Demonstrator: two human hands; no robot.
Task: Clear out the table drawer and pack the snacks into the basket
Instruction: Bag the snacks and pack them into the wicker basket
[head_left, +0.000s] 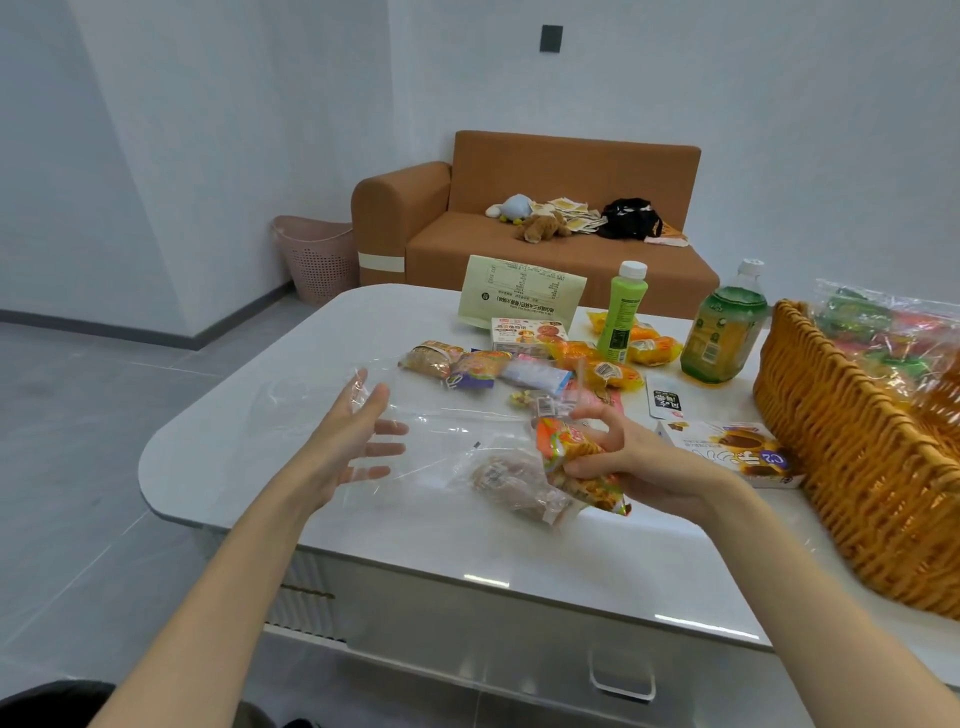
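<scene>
Head view: right fingers (615, 428) clamp one orange snack packet (561, 444), left fingers (384, 448) spread, two bottles (621, 312) (724, 327) upright.

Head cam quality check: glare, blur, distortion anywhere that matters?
Head view: soft even light, faint shadows; glare streaks on the table edge; left hand fingers hazy through the clear bag; wicker basket stretched by wide-angle distortion; orange snack packet in right hand sharp.

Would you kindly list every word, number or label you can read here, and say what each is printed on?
"C2": on the brown-and-white box beside the basket.
Pale green bag: upside-down Chinese print and a table, too small to read.
Black-and-white sachet: large characters, blurred.
Green bottle, tea bottle: labels too small.
Orange packet in the right hand: print blurred.
</scene>
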